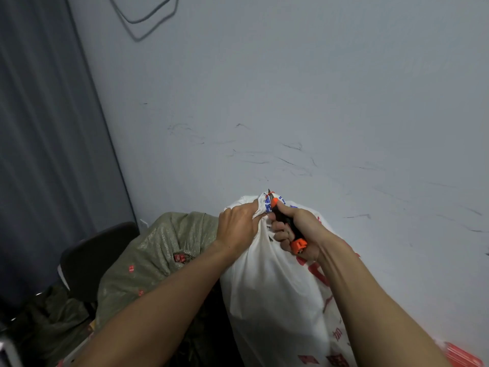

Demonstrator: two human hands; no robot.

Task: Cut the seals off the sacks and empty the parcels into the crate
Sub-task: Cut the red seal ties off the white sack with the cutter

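Note:
A tall white sack (275, 295) with red print stands upright in front of me, its neck gathered at the top. An orange seal (269, 195) is tied around that neck. My left hand (239, 226) clutches the bunched neck just below the seal. My right hand (296, 229) grips a black and orange utility knife (287, 226), whose blade tip points up against the seal. No crate is in view.
A green woven sack (158, 250) with a tear showing red parcels leans to the left of the white one. A black chair (95, 258) stands behind it, beside a dark curtain (47, 154). A scuffed grey wall (291, 102) rises close behind. A red item (463, 356) lies at bottom right.

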